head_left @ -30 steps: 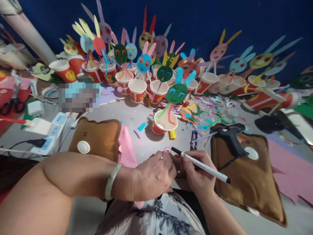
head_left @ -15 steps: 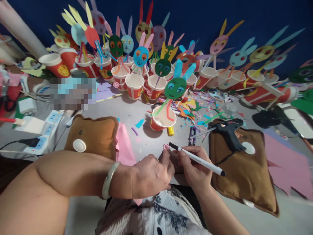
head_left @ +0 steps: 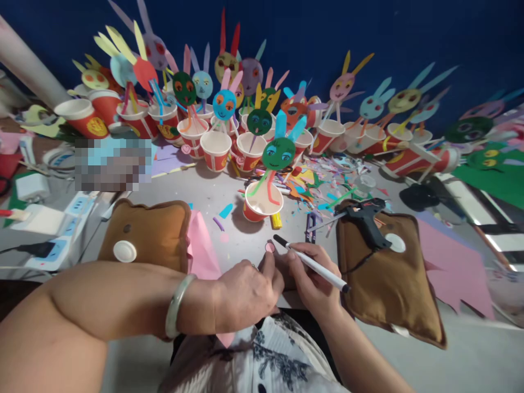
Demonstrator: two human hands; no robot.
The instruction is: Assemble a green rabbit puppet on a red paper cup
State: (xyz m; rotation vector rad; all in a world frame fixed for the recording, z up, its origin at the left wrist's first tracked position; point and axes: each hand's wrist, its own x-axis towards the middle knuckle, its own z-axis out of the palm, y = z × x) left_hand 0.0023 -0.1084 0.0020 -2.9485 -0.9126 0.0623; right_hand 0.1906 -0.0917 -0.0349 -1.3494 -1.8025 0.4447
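Observation:
My left hand (head_left: 250, 292) is closed with its index finger stretched forward. Its fingertip is on a small pink paper circle (head_left: 269, 248) with a dark outline, low over the table. A white marker pen (head_left: 318, 266) with black ends is held in my right hand (head_left: 317, 284), gripped between thumb and fingers. The pen's upper black end points up and left, close beside the circle, apart from it. Ahead of both hands stands a red and white paper cup (head_left: 257, 212) with a green rabbit-faced paper figure (head_left: 279, 154) on straw legs.
Several more cups with rabbit figures line the back. Colourful paper scraps (head_left: 315, 180) lie in the middle. A black glue gun (head_left: 370, 224) rests on a brown cushion (head_left: 382, 289) at right. Another brown cushion (head_left: 151, 232), pink paper (head_left: 202, 245) and a power strip (head_left: 71, 224) are at left.
The view has shifted, so the cups and cushions appear further left. My left hand keeps its fingertip at the pink circle, and my right hand still grips the pen.

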